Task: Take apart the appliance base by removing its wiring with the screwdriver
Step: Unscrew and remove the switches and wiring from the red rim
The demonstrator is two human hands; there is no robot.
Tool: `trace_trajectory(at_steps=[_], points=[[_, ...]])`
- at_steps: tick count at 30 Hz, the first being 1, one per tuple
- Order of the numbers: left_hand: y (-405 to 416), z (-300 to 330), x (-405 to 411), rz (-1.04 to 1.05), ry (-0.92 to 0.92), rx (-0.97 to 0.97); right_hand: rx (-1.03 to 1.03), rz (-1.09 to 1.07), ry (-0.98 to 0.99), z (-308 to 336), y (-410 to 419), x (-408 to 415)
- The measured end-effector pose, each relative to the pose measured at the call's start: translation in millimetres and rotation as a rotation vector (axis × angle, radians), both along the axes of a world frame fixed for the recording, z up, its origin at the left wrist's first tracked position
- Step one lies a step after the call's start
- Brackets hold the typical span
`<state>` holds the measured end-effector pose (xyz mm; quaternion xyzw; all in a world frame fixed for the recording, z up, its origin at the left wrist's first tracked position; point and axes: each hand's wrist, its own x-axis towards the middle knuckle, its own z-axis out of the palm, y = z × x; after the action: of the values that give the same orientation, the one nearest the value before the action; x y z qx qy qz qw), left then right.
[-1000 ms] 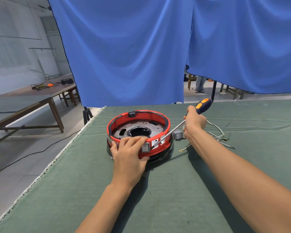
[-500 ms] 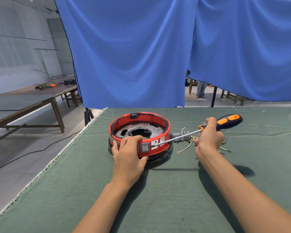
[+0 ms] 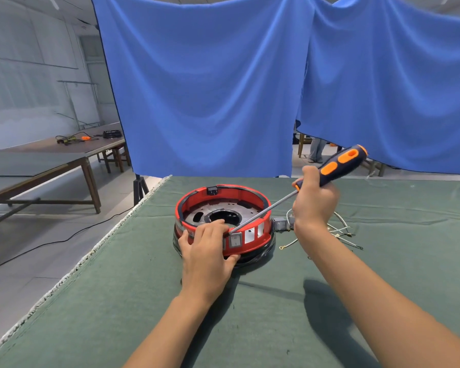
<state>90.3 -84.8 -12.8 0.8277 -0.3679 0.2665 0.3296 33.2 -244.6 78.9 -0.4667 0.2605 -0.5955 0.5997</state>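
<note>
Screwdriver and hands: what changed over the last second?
The right hand swung the screwdriver handle low to the right, then lifted it again; the tip now sits at the appliance base rim near the switch. The left hand stayed gripping the near rim; loose wires stayed on the cloth.

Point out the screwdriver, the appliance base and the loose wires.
screwdriver [image 3: 337,166]: head view, on its orange and dark handle.
appliance base [image 3: 262,239]: head view, on the red outer wall.
loose wires [image 3: 341,231]: head view, on the strands lying on the green cloth.
</note>
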Motion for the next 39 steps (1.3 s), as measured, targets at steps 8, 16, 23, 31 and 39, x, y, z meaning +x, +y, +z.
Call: trace_trajectory(at_steps=[8,16,23,31,39], points=[[2,2,-2,0.048,0.016,0.028,-0.396,0.048,0.052,32,32,-14],[9,0,-1,0.02,0.072,0.078,-0.591,0.023,0.108,43,48,-18],[10,0,1,0.01,0.087,0.081,-0.582,0.0,0.148,42,57,-13],[10,0,2,0.006,0.101,0.087,-0.609,-0.016,0.162,35,59,-11],[10,0,2,-0.001,0.102,0.076,-0.642,-0.035,0.151,41,59,-13]])
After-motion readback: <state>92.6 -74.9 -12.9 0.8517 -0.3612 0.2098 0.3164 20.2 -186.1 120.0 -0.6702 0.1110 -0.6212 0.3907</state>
